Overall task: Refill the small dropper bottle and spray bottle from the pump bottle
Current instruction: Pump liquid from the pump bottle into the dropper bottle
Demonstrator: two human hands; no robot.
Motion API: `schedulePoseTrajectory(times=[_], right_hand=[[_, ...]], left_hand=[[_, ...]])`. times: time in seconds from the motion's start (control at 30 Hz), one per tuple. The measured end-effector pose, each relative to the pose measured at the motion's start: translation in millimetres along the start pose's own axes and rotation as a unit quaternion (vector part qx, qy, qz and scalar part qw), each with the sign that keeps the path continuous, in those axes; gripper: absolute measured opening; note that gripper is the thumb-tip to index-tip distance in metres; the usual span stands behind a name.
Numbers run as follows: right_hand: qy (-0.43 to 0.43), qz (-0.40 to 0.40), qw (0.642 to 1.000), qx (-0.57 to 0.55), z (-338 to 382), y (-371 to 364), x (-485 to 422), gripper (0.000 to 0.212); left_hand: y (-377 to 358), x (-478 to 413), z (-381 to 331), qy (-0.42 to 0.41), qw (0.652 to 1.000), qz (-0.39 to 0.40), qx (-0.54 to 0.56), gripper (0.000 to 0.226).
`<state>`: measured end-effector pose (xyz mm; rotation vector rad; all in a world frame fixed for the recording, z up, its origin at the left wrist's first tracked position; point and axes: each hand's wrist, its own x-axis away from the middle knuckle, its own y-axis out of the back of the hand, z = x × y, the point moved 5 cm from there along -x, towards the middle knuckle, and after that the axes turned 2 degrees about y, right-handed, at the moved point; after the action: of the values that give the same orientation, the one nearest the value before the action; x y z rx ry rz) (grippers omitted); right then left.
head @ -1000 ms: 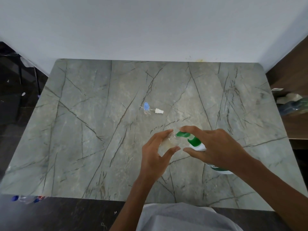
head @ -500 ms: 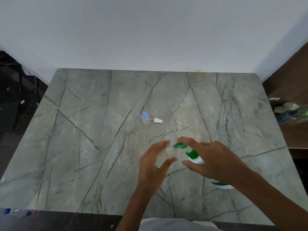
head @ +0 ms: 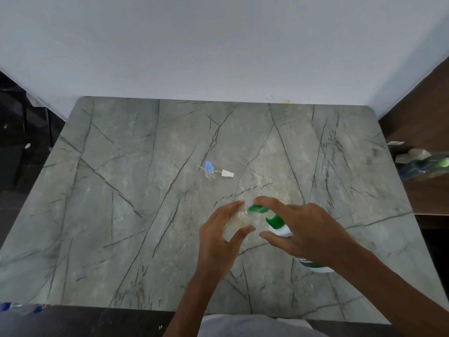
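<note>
1. A small clear bottle is gripped in the left hand, with thumb and fingers curled round its sides just above the grey marble table.
2. The bottle's open mouth is held right at the spout of the green pump head.
3. The pump bottle is stood on the table near the front edge and largely covered by the right hand.
4. The right index finger is laid straight along the pump head; the thumb is stretched out apart from it, beside the neck. The other fingers are hidden.
5. A blue-capped small bottle is seen farther back at the table's centre, with a white cap piece lying just beside it.
</note>
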<state>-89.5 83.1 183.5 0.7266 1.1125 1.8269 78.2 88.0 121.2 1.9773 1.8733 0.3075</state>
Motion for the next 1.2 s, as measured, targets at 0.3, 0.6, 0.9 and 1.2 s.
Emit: schedulePoseTrajectory(times=[0.3, 0.6, 0.9, 1.2], right_hand=[[0.007, -0.058, 0.998, -0.021, 0.1, -1.5, 2.1, 0.057], [0.011, -0.033, 0.999, 0.015, 2.6, -2.0, 3.5, 0.066], [0.007, -0.03, 1.0, -0.002, 2.9, -1.6, 5.1, 0.062], [0.012, -0.024, 1.0, 0.0, 3.6, -1.3, 5.3, 0.061]], left_hand=[[0.0, 0.4, -2.0, -0.01, 1.0, 0.004, -0.016, 0.049], [2.4, 2.5, -0.9, -0.004, 1.0, -0.001, -0.006, 0.048], [2.9, 4.0, -3.6, -0.007, 1.0, 0.002, -0.007, 0.047], [1.6, 5.8, -1.9, -0.002, 1.0, 0.006, 0.001, 0.049]])
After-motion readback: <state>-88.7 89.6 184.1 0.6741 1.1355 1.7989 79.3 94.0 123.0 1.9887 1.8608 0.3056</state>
